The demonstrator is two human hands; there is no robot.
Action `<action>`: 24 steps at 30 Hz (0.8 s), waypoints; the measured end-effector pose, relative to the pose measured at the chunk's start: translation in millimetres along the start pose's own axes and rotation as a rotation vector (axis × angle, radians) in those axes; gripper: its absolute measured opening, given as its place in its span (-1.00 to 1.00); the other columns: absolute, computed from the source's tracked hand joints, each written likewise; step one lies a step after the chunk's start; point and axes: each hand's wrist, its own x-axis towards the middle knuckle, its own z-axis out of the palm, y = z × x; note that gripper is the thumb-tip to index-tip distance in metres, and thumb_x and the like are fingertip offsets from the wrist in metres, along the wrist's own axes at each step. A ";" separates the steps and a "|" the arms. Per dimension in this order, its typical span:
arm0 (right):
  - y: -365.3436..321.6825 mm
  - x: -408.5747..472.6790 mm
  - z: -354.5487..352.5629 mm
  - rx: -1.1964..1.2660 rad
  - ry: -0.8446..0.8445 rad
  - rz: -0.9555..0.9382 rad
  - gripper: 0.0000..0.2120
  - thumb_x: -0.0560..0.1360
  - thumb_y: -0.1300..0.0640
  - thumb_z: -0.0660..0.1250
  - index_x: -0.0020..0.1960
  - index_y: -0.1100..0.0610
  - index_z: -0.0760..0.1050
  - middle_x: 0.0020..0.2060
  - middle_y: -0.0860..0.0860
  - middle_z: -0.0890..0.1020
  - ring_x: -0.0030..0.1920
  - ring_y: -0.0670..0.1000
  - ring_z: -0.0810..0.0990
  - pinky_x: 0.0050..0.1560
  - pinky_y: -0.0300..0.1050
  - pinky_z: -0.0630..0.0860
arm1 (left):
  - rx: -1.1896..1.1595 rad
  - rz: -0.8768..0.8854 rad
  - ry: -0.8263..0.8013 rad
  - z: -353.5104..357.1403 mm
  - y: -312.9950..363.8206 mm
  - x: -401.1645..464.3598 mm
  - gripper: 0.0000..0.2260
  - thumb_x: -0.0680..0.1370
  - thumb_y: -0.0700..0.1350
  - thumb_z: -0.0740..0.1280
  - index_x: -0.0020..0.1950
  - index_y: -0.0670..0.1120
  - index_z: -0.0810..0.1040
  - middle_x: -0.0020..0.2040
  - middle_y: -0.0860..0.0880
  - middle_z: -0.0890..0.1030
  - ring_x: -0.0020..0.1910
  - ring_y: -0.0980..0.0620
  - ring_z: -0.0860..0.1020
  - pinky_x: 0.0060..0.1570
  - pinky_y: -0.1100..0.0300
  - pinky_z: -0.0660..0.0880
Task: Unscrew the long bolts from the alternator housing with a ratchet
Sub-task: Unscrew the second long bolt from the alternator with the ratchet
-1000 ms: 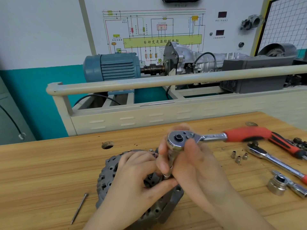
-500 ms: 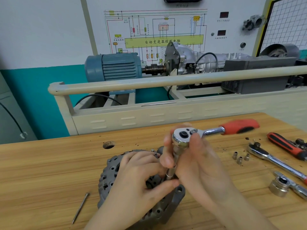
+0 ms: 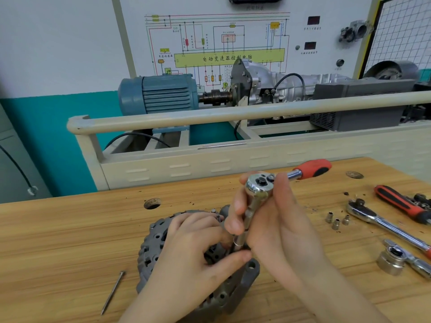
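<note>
Alternator housing (image 3: 163, 248) sits near-centre on table (image 3: 58, 241). Left hand (image 3: 193, 252) pinches the socket; right hand (image 3: 275, 220) grips ratchet (image 3: 258, 185), whose red handle has swung farther away vs 1 s ago. 1 loose bolt (image 3: 113, 292) near left. 3 small sockets (image 3: 337, 221) and 2 spare ratchets (image 3: 382, 226) right; blue motor (image 3: 161, 94) far.

Your wooden bench (image 3: 70, 241): alternator (image 3: 149, 250) near front edge, loose long bolt (image 3: 113, 292) left of it. Toward right edge: three small sockets (image 3: 337, 221), spare ratchet (image 3: 382, 223), red-handled tool (image 3: 401, 203), big socket (image 3: 391, 262).
</note>
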 end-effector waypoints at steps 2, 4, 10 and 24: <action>0.2 -0.2 1.1 -0.015 0.006 0.003 -0.64 0.30 -0.21 0.42 -0.13 0.08 0.60 -0.34 0.00 0.60 -0.39 -0.04 0.53 -0.28 -0.21 0.49 | -0.005 0.005 -0.001 -0.1 0.2 -0.3 -0.55 0.31 0.38 0.13 -0.19 0.09 0.61 -0.11 0.14 0.60 0.13 0.29 0.39 0.19 0.44 0.04; -0.1 0.0 2.2 -0.028 0.017 -0.013 -0.65 0.28 -0.18 0.45 -0.14 0.08 0.60 -0.33 0.00 0.60 -0.40 -0.05 0.53 -0.29 -0.22 0.49 | -0.003 0.011 -0.004 -0.2 -0.1 -0.5 -0.56 0.31 0.37 0.13 -0.20 0.08 0.61 -0.11 0.15 0.60 0.13 0.29 0.40 0.20 0.42 0.05; -4.0 -1.8 4.2 -0.050 0.061 -0.071 -0.68 0.11 -0.01 0.61 -0.25 0.01 0.56 -0.35 0.02 0.59 -0.42 -0.04 0.54 -0.31 -0.23 0.51 | 0.012 -0.007 0.004 0.1 1.0 1.2 -0.68 0.29 0.38 0.15 -0.39 0.17 0.42 -0.22 0.12 0.57 0.08 0.29 0.40 0.19 0.40 0.08; -2.0 -2.1 3.1 -0.009 0.025 -0.005 -0.66 0.29 -0.15 0.47 -0.12 0.10 0.59 -0.34 0.04 0.59 -0.40 -0.02 0.53 -0.30 -0.19 0.50 | -0.034 0.013 -0.007 -1.3 -0.3 -1.9 -0.67 0.33 0.34 0.14 -0.35 0.14 0.50 -0.11 0.26 0.56 0.15 0.36 0.36 0.22 0.44 0.02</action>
